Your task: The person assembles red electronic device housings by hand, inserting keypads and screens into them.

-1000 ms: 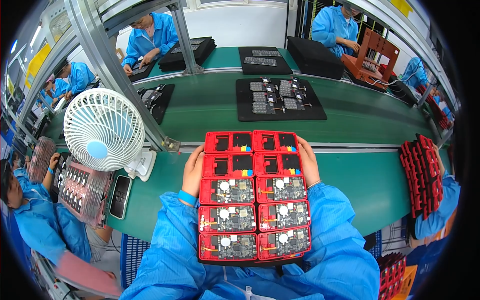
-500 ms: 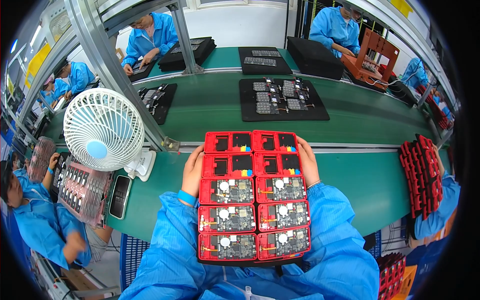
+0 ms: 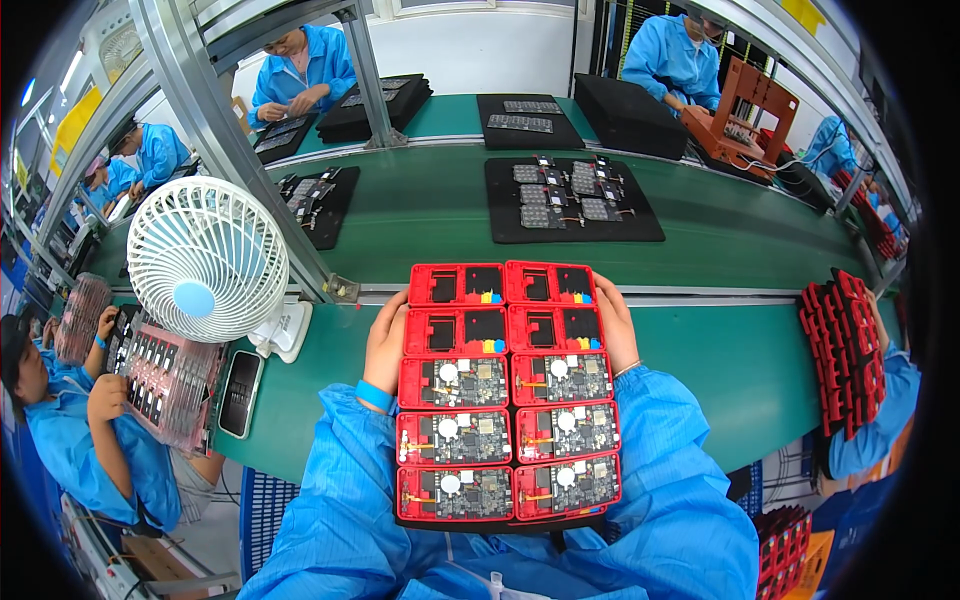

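Observation:
My left hand (image 3: 384,345) and my right hand (image 3: 617,325) grip opposite sides of a black tray (image 3: 560,524) of red plastic cases, close in front of my body. The cases lie in two columns. In the nearer rows they hold circuit boards (image 3: 483,437), each with a round white disc. The two far rows show red cases (image 3: 438,330) with black insides and small yellow and blue bits, and no circuit board. My thumbs and fingers wrap the far side edges, and my fingertips are partly hidden behind the tray.
A green conveyor belt (image 3: 420,240) carries black mats with keypad boards (image 3: 545,195). A white fan (image 3: 205,260) and a phone-like tray (image 3: 240,394) stand on the green table at left. Co-workers in blue sit around; one at right holds stacked red cases (image 3: 843,350).
The black mats on the belt have shifted slightly right. At left, a co-worker's hand has risen to the clear trays. The far-left co-worker's hands have come together. My hands and tray stay still.

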`<state>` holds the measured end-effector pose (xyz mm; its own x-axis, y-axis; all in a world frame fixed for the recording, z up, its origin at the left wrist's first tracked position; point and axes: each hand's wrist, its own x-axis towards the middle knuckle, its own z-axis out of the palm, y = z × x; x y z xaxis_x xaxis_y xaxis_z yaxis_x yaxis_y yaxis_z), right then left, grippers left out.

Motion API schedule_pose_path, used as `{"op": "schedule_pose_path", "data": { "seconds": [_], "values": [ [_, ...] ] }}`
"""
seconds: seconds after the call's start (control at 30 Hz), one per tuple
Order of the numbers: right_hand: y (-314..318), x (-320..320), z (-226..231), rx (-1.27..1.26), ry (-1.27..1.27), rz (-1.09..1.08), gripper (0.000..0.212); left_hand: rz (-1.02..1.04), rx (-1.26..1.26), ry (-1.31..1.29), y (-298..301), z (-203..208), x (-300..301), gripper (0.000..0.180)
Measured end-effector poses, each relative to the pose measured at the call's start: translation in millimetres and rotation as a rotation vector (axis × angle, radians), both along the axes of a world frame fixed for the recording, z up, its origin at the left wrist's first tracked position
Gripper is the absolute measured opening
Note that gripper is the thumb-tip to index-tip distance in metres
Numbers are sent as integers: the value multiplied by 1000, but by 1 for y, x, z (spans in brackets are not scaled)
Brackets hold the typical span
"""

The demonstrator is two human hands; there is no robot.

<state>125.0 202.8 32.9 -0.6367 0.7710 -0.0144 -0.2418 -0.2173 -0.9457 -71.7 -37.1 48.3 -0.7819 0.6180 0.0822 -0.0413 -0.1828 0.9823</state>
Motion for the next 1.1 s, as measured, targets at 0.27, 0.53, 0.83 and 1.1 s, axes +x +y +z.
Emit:
{"op": "schedule_pose_path", "data": {
  "seconds": [0.27, 0.53, 0.83, 1.1],
  "values": [
    [3, 0, -6, 30, 1, 11, 33, 5, -17, 4, -1, -2, -1, 38],
    [2, -2, -5, 0, 14, 17, 33, -2, -11, 10, -1, -1, -2, 38],
    [1, -1, -4, -3, 9, 15, 33, 7, 1, 4, -3, -6, -4, 39],
    [0, -1, -2, 3, -8, 3, 33, -3, 8, -9, -2, -7, -4, 39]
  ]
}}
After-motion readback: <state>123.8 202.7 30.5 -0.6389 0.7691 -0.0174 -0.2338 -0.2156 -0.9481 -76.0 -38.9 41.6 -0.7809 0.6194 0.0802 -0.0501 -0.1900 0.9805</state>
